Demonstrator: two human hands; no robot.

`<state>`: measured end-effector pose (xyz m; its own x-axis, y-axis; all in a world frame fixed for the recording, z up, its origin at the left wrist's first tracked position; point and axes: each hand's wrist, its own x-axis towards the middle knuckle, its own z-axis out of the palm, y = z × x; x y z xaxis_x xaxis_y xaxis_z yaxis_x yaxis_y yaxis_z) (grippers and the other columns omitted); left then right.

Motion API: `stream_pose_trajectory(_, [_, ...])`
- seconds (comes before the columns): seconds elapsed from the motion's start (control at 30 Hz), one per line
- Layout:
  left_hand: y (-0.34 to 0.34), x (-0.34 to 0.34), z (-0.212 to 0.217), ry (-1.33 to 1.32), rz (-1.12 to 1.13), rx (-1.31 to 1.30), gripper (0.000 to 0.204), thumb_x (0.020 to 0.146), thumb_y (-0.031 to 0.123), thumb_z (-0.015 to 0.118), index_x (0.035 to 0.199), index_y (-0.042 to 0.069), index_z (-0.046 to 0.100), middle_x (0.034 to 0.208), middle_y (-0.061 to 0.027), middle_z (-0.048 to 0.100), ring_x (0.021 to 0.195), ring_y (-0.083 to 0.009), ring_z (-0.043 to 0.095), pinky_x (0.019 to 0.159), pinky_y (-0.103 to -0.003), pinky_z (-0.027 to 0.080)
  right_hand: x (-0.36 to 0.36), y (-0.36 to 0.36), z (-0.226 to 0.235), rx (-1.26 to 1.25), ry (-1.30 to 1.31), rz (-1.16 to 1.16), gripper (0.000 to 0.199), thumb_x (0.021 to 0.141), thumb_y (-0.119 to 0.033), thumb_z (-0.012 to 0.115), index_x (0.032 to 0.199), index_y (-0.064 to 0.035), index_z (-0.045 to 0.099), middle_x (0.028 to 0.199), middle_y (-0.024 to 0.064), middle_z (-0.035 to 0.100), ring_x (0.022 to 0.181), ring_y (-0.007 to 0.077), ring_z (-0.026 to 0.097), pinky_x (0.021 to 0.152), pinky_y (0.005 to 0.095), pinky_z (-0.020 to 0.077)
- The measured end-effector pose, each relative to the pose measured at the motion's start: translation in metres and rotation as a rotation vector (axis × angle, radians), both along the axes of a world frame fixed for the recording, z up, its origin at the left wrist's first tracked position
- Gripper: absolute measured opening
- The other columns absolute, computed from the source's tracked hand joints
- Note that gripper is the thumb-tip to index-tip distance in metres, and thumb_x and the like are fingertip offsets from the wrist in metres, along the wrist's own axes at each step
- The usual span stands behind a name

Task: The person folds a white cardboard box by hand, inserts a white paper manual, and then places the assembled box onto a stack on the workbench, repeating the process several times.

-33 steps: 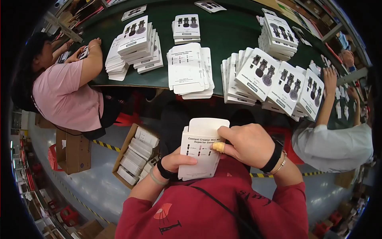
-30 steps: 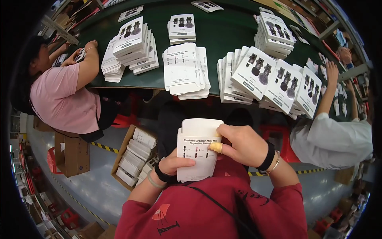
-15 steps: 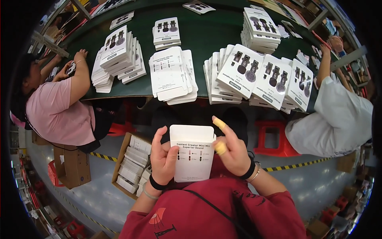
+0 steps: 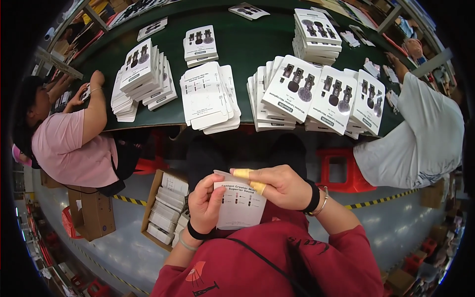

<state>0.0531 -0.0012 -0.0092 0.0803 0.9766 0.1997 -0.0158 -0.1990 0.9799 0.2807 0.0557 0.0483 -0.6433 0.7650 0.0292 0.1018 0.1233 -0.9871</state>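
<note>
Upright in front of my red shirt is a small white carton (image 4: 240,212) with printed text and little pictures on its face. My left hand (image 4: 204,204) grips its left side, thumb on the face and fingers behind. Across the carton's top edge lies my right hand (image 4: 283,185), with yellow tape around two fingers, pressing at the top flap. That flap is mostly hidden under the fingers. On the green table ahead, a pile of flattened white cartons (image 4: 207,98) lies nearest to my hands.
Stacks of printed white boxes stand left (image 4: 137,67) and right (image 4: 289,89) on the green table (image 4: 252,47). An open cardboard box (image 4: 151,210) of white cartons sits at my left. A person in pink (image 4: 74,143) and a person in grey (image 4: 415,148) flank me; a red stool (image 4: 339,171) stands right.
My right hand has moved left from beside the carton onto its top edge. The raised top flap has come down under my fingers. My left hand keeps its grip.
</note>
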Motion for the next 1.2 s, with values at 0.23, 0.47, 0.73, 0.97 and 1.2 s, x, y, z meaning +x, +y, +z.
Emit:
stream_pose_trajectory(0.23, [-0.001, -0.002, 0.005, -0.210, 0.022, -0.099, 0.032, 0.099, 0.004, 0.062, 0.129, -0.002, 0.053, 0.095, -0.0069, 0.068, 0.082, -0.0077, 0.062, 0.071, -0.022, 0.049, -0.007, -0.004, -0.022, 0.173, 0.172, -0.025, 0.038, 0.099, -0.017, 0.060, 0.136, -0.0094, 0.061, 0.104, 0.0176, 0.072, 0.089, 0.0288, 0.072, 0.079, 0.0336, 0.0563])
stream_pose_trajectory(0.47, [0.024, -0.023, 0.047, 0.251, -0.267, -0.127, 0.028, 0.098, 0.005, 0.058, 0.125, -0.003, 0.055, 0.091, -0.0025, 0.066, 0.078, -0.0042, 0.056, 0.070, -0.019, 0.045, -0.006, -0.005, 0.006, 0.282, -0.210, -0.010, 0.030, 0.100, -0.016, 0.061, 0.127, -0.0041, 0.067, 0.105, 0.0150, 0.074, 0.083, 0.0239, 0.073, 0.072, 0.0311, 0.0563])
stream_pose_trajectory(0.73, [0.055, -0.025, 0.065, 0.116, -0.459, -0.454, 0.005, 0.097, 0.003, 0.055, 0.101, 0.002, 0.052, 0.081, -0.0004, 0.059, 0.067, -0.0042, 0.048, 0.061, -0.020, 0.040, -0.006, 0.001, 0.010, -0.048, -0.058, 0.012, 0.029, 0.099, -0.019, 0.059, 0.123, -0.0040, 0.065, 0.090, 0.0158, 0.072, 0.079, 0.0265, 0.071, 0.071, 0.0349, 0.0545])
stream_pose_trajectory(0.97, [0.036, -0.017, 0.031, 0.242, -0.287, 0.041, 0.008, 0.099, 0.006, 0.059, 0.096, 0.004, 0.052, 0.079, -0.0048, 0.059, 0.066, -0.0100, 0.052, 0.061, -0.022, 0.041, -0.006, -0.004, -0.005, -0.390, 0.070, -0.115, 0.019, 0.097, -0.015, 0.066, 0.110, -0.0016, 0.069, 0.096, 0.0119, 0.075, 0.084, 0.0166, 0.071, 0.072, 0.0299, 0.0548])
stream_pose_trajectory(1.2, [0.026, -0.017, 0.006, 0.081, -0.168, 0.072, 0.014, 0.100, 0.011, 0.061, 0.094, 0.003, 0.052, 0.084, -0.0082, 0.063, 0.069, -0.0123, 0.056, 0.062, -0.025, 0.045, -0.006, -0.015, -0.024, 0.061, 0.135, -0.163, 0.020, 0.094, -0.012, 0.070, 0.111, -0.0024, 0.069, 0.099, 0.0117, 0.074, 0.085, 0.0148, 0.070, 0.076, 0.0280, 0.0550])
